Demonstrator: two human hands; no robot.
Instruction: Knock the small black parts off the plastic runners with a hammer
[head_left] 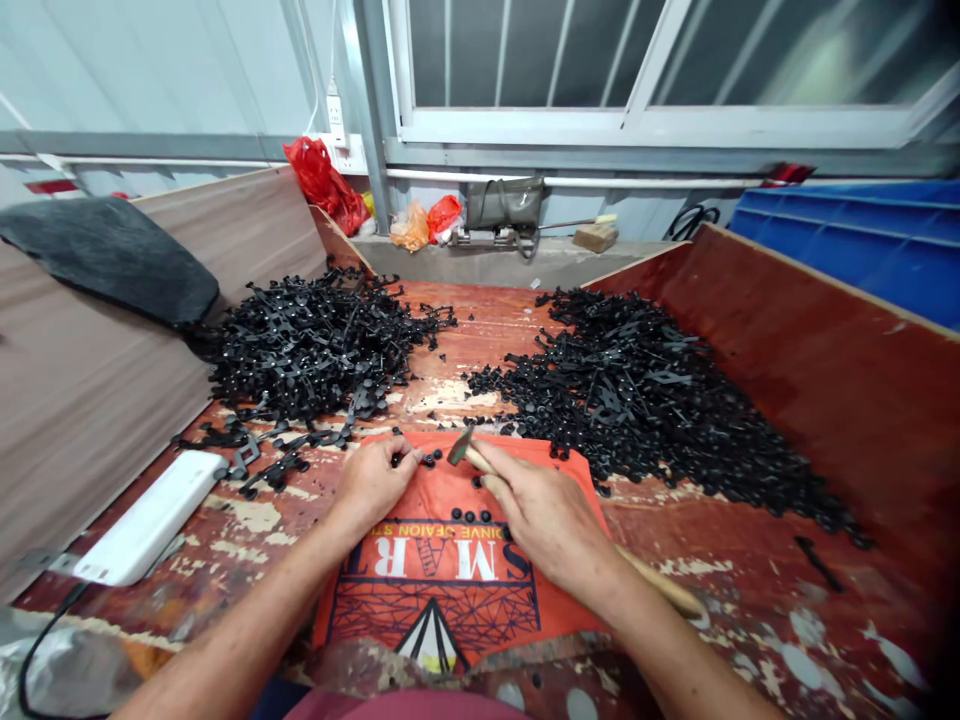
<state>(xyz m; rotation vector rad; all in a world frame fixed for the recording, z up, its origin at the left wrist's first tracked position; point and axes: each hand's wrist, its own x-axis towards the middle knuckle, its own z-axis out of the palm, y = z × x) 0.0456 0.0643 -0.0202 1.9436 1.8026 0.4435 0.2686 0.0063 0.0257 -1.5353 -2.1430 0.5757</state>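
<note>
My right hand (540, 505) is wrapped round the wooden handle of a small hammer (460, 446); its metal head hangs just above an orange printed cloth (480, 610). The handle's far end sticks out past my wrist. My left hand (379, 480) rests at the cloth's upper left, thumb and fingers pinched on a small black part (427, 460). The fingers hide most of that part. Round black pieces (470, 516) lie in a short row on the cloth between my hands.
Black parts form a big heap on the left (300, 345) and another on the right (637, 400). Wooden boards wall both sides. A white power strip (154, 515) lies at the left, a blue crate (862, 245) stands beyond the right board, and red bags (326, 185) sit at the back.
</note>
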